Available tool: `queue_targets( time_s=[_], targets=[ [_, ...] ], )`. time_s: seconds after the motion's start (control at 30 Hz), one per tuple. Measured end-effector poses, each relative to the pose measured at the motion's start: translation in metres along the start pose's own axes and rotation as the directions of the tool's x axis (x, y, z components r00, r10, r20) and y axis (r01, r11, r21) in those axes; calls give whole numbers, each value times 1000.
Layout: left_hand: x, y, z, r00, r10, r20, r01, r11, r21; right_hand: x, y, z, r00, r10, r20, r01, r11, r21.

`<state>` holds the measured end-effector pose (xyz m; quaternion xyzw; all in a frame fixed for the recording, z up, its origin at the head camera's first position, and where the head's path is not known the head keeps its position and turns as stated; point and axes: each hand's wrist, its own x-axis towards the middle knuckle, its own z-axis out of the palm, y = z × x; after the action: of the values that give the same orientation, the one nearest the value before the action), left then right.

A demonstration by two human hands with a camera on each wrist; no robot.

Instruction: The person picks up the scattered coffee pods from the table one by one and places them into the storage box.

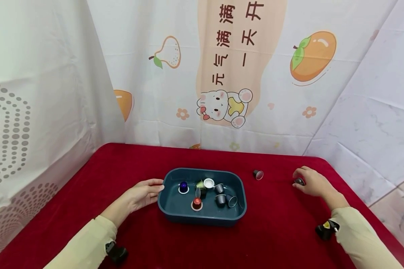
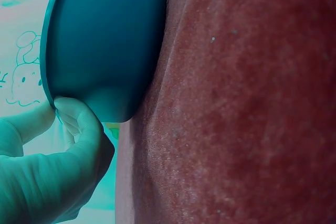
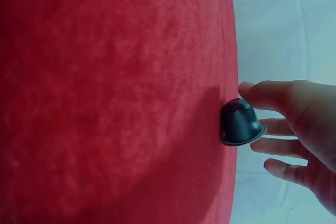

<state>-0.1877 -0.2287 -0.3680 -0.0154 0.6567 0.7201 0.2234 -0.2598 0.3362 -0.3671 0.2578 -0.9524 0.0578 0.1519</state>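
My left hand [image 1: 143, 195] pinches the left end of a dark blue-green plastic bin [image 1: 202, 217]; the left wrist view shows fingertips [image 2: 65, 103] right at its rim. Inside the bin lie several coffee capsules, among them a blue one [image 1: 183, 187], a red one [image 1: 196, 203], a green one [image 1: 200, 184], a white-faced one [image 1: 208, 183] and dark grey ones [image 1: 220, 200]. Far to the right, my right hand [image 1: 310, 182] has thumb and fingers around a black coffee capsule [image 3: 240, 123], low at the red cloth.
Another dark capsule [image 1: 257, 174] lies on its side between the bin and my right hand, its pale lid turned outward. Red velvet cloth [image 1: 266, 231] covers the table. Printed white curtains [image 1: 175, 123] hang behind and along both sides.
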Motion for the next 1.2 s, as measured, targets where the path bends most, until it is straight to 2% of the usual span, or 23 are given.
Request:
queue_targets(
  time_s=[0.2, 0.37, 0.47, 0.73, 0.9, 1.07, 1.2],
  targets=[
    [1, 0, 0, 1000, -6, -6, 6, 1000, 10, 0, 5, 8, 999, -32, -15, 33, 999, 29],
    [3, 2, 1, 1000, -13, -16, 13, 1000, 23, -3, 10, 17, 995, -72, -70, 76, 996, 55],
    [3, 1, 1, 1000, -17, -21, 18, 1000, 20, -4, 11, 19, 994, -83, -74, 89, 994, 70],
    [1, -1, 1, 1000, -5, -28, 6, 1000, 26, 2, 1, 9, 999, -32, -4, 32, 999, 30],
    [0, 0, 1, 999, -11, -32, 12, 1000, 24, 4, -5, 6, 1000, -26, -2, 26, 999, 27],
    [-1, -1, 1, 1000, -8, -29, 8, 1000, 20, 6, -10, 3, 999, -43, -18, 43, 999, 28],
    [0, 0, 2, 1000, -6, -27, 6, 1000, 19, 7, -14, 1, 993, -104, -62, 106, 994, 24]
  ],
)
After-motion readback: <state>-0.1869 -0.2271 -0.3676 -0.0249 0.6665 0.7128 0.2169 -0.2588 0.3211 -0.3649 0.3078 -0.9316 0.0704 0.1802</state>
